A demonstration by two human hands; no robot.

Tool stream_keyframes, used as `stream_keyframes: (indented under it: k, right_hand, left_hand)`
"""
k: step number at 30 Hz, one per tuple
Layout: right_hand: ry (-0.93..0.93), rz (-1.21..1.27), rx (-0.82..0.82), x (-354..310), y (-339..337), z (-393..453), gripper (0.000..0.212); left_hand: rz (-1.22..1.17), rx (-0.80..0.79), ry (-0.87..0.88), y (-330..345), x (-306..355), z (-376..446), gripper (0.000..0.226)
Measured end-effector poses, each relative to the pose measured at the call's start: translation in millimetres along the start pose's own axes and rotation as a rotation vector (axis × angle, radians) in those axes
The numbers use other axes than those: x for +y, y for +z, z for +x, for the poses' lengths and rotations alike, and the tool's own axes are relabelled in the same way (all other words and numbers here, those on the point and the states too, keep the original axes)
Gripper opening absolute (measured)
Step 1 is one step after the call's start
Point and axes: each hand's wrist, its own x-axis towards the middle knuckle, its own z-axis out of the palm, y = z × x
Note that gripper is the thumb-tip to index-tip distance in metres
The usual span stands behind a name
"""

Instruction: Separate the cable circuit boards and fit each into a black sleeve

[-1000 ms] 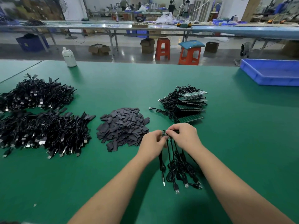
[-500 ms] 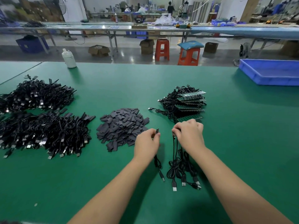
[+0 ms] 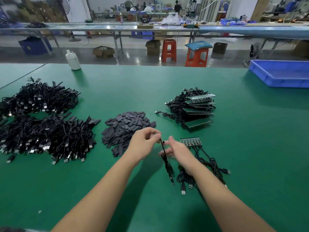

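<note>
My left hand (image 3: 145,143) pinches one small separated circuit board at its fingertips, and that board's black cable (image 3: 167,163) hangs down to the mat. My right hand (image 3: 177,152) is blurred, fingers spread, holding nothing, just right of that cable. The rest of the green board strip (image 3: 190,141) lies on the mat right of my right hand, its cables (image 3: 210,163) trailing toward me. A heap of black sleeves (image 3: 124,129) lies left of my left hand. A stack of board strips with cables (image 3: 194,109) sits further back.
Two big piles of finished black cables (image 3: 41,131) fill the left of the green table (image 3: 250,156). A blue tray (image 3: 282,73) stands at the far right and a white bottle (image 3: 73,60) at the far edge. Stools and benches stand beyond.
My left hand has pulled one board with its cable away from the strip. My right hand has let go of the strip, which now lies on the mat, and moved toward the left hand.
</note>
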Motion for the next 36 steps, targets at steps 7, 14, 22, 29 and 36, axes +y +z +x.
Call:
stream_keyframes:
  k: [7, 14, 22, 29, 36]
  right_hand:
    - [0.021, 0.328, -0.132, 12.9, 37.1, -10.3, 0.028]
    - [0.087, 0.292, -0.148, 23.7, 53.1, -6.0, 0.017]
    - [0.101, 0.244, 0.085, 29.3, 60.8, 5.9, 0.016]
    - [0.131, 0.281, 0.06, 37.1, 60.3, 10.4, 0.015]
    - [0.135, 0.22, 0.036, 41.9, 58.4, 10.9, 0.018]
  left_hand:
    - [-0.117, 0.089, -0.196, -16.1, -15.5, 4.9, 0.018]
    - [0.09, -0.045, -0.283, -25.8, -50.5, 2.1, 0.015]
    - [0.072, 0.045, -0.289, -30.4, -81.6, 3.2, 0.01]
    - [0.731, 0.442, -0.363, -83.1, -119.0, 2.9, 0.039]
    - [0.698, 0.328, -0.424, -98.8, -126.3, 9.8, 0.03]
